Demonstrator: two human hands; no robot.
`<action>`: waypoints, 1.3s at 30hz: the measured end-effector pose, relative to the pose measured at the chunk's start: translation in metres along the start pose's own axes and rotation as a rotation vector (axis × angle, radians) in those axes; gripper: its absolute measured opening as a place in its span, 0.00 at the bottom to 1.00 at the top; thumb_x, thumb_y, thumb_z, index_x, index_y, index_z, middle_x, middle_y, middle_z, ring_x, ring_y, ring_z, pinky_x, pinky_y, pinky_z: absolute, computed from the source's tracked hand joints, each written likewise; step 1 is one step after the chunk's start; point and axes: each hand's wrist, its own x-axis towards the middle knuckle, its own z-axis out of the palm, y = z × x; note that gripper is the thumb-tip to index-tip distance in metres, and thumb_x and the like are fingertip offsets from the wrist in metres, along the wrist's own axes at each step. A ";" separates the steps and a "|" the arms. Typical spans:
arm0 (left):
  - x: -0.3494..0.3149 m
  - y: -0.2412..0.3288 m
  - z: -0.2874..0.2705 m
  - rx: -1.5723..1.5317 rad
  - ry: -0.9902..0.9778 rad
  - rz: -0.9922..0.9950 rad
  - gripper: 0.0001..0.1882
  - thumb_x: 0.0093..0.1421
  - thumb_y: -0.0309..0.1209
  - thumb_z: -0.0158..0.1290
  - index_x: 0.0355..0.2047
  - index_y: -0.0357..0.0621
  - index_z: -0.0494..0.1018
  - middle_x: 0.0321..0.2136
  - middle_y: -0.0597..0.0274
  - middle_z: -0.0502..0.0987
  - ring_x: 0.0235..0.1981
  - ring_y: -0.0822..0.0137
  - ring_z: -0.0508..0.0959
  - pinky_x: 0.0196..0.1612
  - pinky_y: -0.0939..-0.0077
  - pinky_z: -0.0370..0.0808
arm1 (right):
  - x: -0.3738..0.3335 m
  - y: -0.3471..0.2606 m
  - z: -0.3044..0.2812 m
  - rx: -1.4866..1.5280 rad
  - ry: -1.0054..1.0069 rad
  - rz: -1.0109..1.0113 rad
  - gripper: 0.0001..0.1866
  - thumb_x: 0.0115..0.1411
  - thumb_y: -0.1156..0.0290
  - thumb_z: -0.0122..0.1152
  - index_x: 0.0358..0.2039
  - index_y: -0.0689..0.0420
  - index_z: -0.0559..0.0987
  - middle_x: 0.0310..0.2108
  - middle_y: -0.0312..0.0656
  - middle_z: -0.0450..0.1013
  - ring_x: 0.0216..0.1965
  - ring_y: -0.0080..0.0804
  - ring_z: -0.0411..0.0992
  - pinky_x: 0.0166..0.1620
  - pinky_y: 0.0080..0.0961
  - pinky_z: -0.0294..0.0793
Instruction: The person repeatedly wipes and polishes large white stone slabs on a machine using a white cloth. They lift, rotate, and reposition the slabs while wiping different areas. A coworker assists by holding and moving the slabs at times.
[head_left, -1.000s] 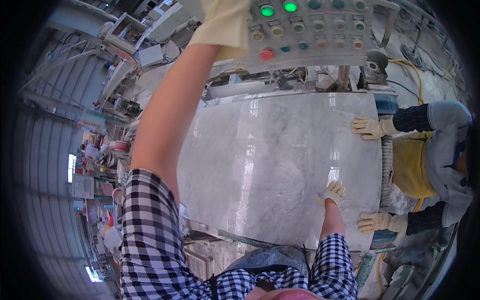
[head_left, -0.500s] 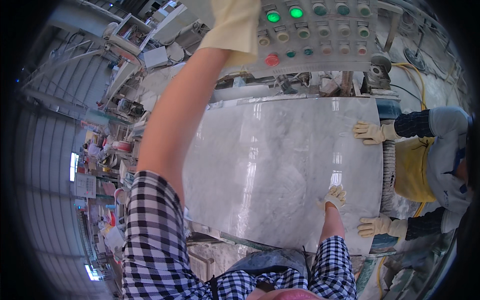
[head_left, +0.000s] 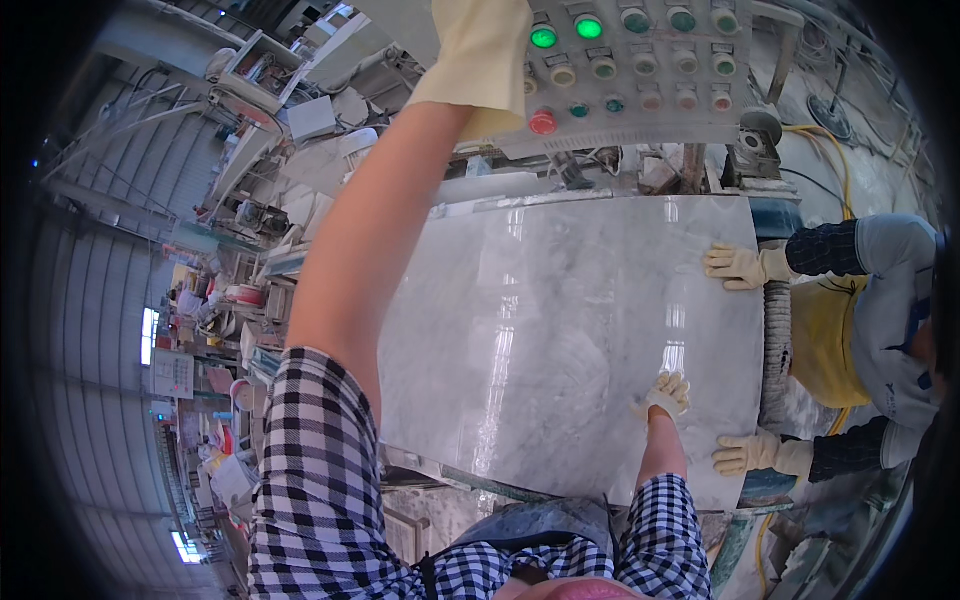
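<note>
My left hand (head_left: 485, 45), in a cream work glove, reaches up to the left side of a grey control panel (head_left: 665, 105). Its fingers are cut off by the top of the picture, so their grip is hidden. Glowing green buttons (head_left: 588, 27) and a red mushroom button (head_left: 542, 121) show just right of the glove. My right hand (head_left: 668, 393), gloved as well, lies with fingers stretched out on a polished, grey-veined stone slab (head_left: 560, 340). Nothing shows in that hand.
Across the slab's right end a co-worker in a yellow apron (head_left: 832, 340) rests two gloved hands on it, an upper hand (head_left: 735, 266) and a lower hand (head_left: 745, 454). A roller (head_left: 777, 350) runs beside that end. Yellow hoses (head_left: 838, 160) trail behind.
My left forearm and glove have shifted slightly to the right beside the panel. My right hand and the co-worker's hands stay in nearly the same places on the slab.
</note>
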 end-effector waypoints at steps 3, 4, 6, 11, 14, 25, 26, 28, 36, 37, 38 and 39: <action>-0.016 -0.002 0.003 -0.009 -0.051 0.115 0.30 0.64 0.21 0.43 0.68 0.38 0.62 0.45 0.35 0.79 0.47 0.39 0.80 0.51 0.53 0.76 | -0.022 -0.002 -0.020 0.037 -0.004 -0.010 0.65 0.51 0.24 0.57 0.78 0.48 0.41 0.79 0.47 0.33 0.79 0.54 0.30 0.73 0.52 0.41; -0.024 -0.003 -0.003 -0.071 -0.097 0.244 0.29 0.64 0.21 0.43 0.67 0.38 0.63 0.45 0.34 0.79 0.46 0.39 0.80 0.50 0.53 0.76 | -0.022 -0.002 -0.020 0.036 -0.022 -0.022 0.65 0.51 0.24 0.58 0.78 0.48 0.41 0.79 0.47 0.33 0.78 0.54 0.30 0.73 0.52 0.41; -0.024 -0.004 -0.014 -0.186 -0.101 0.270 0.28 0.64 0.21 0.43 0.66 0.38 0.65 0.44 0.33 0.79 0.46 0.39 0.80 0.51 0.54 0.76 | -0.015 -0.003 -0.013 0.057 0.008 -0.029 0.66 0.50 0.25 0.59 0.78 0.48 0.41 0.79 0.48 0.33 0.78 0.55 0.29 0.73 0.53 0.40; 0.010 -0.019 -0.017 -0.074 -0.097 0.074 0.31 0.63 0.21 0.42 0.68 0.38 0.59 0.44 0.36 0.81 0.49 0.40 0.80 0.54 0.56 0.76 | -0.001 -0.005 0.002 0.109 0.039 -0.038 0.68 0.49 0.27 0.64 0.78 0.49 0.39 0.79 0.50 0.32 0.78 0.58 0.29 0.72 0.56 0.40; 0.008 -0.020 0.000 0.106 0.160 0.404 0.37 0.63 0.21 0.43 0.73 0.40 0.50 0.50 0.30 0.77 0.52 0.36 0.78 0.56 0.54 0.75 | -0.007 -0.007 -0.004 0.090 0.014 -0.037 0.69 0.49 0.27 0.65 0.78 0.49 0.38 0.79 0.51 0.32 0.78 0.58 0.29 0.73 0.56 0.40; 0.011 -0.024 -0.014 -0.013 -0.039 0.217 0.35 0.63 0.20 0.42 0.72 0.38 0.53 0.58 0.32 0.71 0.60 0.38 0.73 0.65 0.58 0.69 | -0.006 -0.010 0.001 0.038 0.027 -0.038 0.70 0.48 0.25 0.61 0.77 0.52 0.39 0.78 0.54 0.32 0.78 0.57 0.30 0.74 0.56 0.39; 0.013 -0.024 -0.004 0.004 0.036 0.312 0.35 0.63 0.20 0.42 0.72 0.37 0.52 0.61 0.31 0.69 0.62 0.38 0.71 0.66 0.59 0.68 | -0.005 -0.010 0.001 -0.032 0.022 -0.043 0.70 0.48 0.24 0.61 0.77 0.52 0.39 0.78 0.53 0.32 0.78 0.57 0.30 0.74 0.55 0.40; 0.010 -0.025 0.010 0.090 0.101 0.378 0.36 0.63 0.19 0.42 0.72 0.36 0.50 0.63 0.29 0.65 0.63 0.38 0.69 0.67 0.57 0.65 | -0.007 -0.011 -0.002 -0.181 -0.011 -0.034 0.70 0.48 0.23 0.59 0.77 0.52 0.38 0.79 0.53 0.32 0.78 0.56 0.31 0.74 0.54 0.40; -0.021 0.004 -0.018 -0.081 -0.337 0.176 0.31 0.63 0.21 0.44 0.69 0.35 0.60 0.46 0.32 0.79 0.47 0.37 0.80 0.52 0.51 0.76 | -0.027 -0.010 -0.021 0.035 -0.003 -0.051 0.64 0.51 0.27 0.61 0.76 0.51 0.45 0.79 0.48 0.34 0.78 0.56 0.31 0.72 0.52 0.45; -0.018 0.003 -0.021 -0.323 -0.167 0.341 0.28 0.63 0.22 0.45 0.65 0.35 0.66 0.48 0.32 0.79 0.48 0.37 0.80 0.52 0.52 0.76 | -0.026 -0.011 -0.020 -0.002 -0.026 -0.053 0.62 0.52 0.28 0.62 0.75 0.51 0.47 0.79 0.47 0.35 0.78 0.56 0.32 0.72 0.52 0.46; -0.016 0.001 -0.020 -0.244 -0.085 0.296 0.29 0.63 0.22 0.45 0.66 0.35 0.65 0.49 0.32 0.78 0.50 0.37 0.79 0.54 0.54 0.76 | -0.025 -0.011 -0.019 0.004 -0.002 -0.041 0.63 0.52 0.28 0.62 0.75 0.51 0.46 0.79 0.47 0.34 0.78 0.56 0.31 0.73 0.52 0.45; -0.009 -0.005 -0.019 -0.163 0.000 0.251 0.29 0.63 0.22 0.45 0.67 0.35 0.63 0.50 0.33 0.78 0.51 0.38 0.79 0.56 0.56 0.75 | -0.024 -0.012 -0.017 0.007 -0.006 -0.041 0.64 0.52 0.28 0.61 0.76 0.52 0.44 0.79 0.48 0.34 0.78 0.56 0.31 0.73 0.52 0.44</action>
